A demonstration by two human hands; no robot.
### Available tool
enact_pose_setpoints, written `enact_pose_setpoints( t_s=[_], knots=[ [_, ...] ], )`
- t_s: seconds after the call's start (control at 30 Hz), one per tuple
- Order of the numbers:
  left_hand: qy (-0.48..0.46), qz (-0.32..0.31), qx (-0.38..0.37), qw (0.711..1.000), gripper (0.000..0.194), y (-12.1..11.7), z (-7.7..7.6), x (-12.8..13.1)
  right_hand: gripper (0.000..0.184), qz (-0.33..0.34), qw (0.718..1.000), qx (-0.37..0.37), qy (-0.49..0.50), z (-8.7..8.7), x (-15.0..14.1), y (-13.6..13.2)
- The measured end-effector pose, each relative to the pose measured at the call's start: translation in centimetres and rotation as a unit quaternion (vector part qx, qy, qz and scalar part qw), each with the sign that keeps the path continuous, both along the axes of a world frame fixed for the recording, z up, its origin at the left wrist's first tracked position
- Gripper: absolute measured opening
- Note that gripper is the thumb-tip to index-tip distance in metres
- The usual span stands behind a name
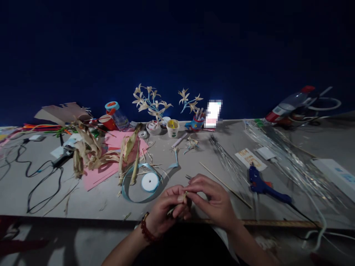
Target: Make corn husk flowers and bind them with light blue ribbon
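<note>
Over the table's front edge, my left hand (169,210) and my right hand (215,203) meet, fingers closed. Between their fingertips they pinch a small yellowish husk piece (186,194), mostly covered by the fingers. A bead bracelet circles my left wrist. Just beyond my left hand lies a spool of light blue ribbon (150,182), partly unwound in a loop. A thin stick (226,184) rests beyond my right hand. Dried corn husks (91,151) lie on pink paper (94,175) at the left. Pale husk flowers on blue stems (152,101) stand at the back.
At the right lie a blue glue gun (267,188), a bundle of wires (229,159) and clear plastic wrapping (296,166). A power strip (335,173) sits farther right. Black cables (41,177) coil at the left. Cups, including a yellow-lined one (173,128), and a lit screen (213,113) stand behind.
</note>
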State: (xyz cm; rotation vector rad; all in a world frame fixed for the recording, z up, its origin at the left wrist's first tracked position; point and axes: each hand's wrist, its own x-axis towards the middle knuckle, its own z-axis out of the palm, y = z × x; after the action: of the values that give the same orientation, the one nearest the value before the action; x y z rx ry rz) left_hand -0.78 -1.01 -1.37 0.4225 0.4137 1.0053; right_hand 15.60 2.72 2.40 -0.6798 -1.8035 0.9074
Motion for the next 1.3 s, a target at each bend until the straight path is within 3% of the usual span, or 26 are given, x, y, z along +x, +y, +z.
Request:
enact_pose_setpoints(
  t_s=[0.2,0.43,0.67,0.9,1.13,1.3],
  knots=[
    [0.073,0.046,0.043,0.995,0.02,-0.4,0.1,0.0,0.012,-0.025,0.999,-0.024,0.007,-0.1,-0.2,-0.1],
    [0.258,0.119,0.083,0.955,0.028,-0.8,0.6,-0.9,0.008,-0.035,0.998,-0.05,-0.019,-0.1,-0.2,-0.1],
    [0.312,0.147,0.106,0.933,0.026,-0.5,1.1,-0.7,0.01,-0.048,0.996,-0.075,-0.022,-0.3,-0.2,-0.3],
    [0.425,0.166,0.164,0.875,0.019,-0.4,2.1,-0.8,0.009,-0.061,0.992,-0.11,-0.027,-0.6,0.0,-0.3],
    [0.49,0.191,0.232,0.819,0.012,-0.1,2.0,-0.8,0.009,-0.074,0.99,-0.116,-0.037,-0.6,0.0,-0.2],
    [0.458,0.16,0.205,0.85,0.019,-0.1,1.5,-0.8,0.01,-0.078,0.988,-0.125,-0.041,-0.7,0.0,-0.2]
  ],
)
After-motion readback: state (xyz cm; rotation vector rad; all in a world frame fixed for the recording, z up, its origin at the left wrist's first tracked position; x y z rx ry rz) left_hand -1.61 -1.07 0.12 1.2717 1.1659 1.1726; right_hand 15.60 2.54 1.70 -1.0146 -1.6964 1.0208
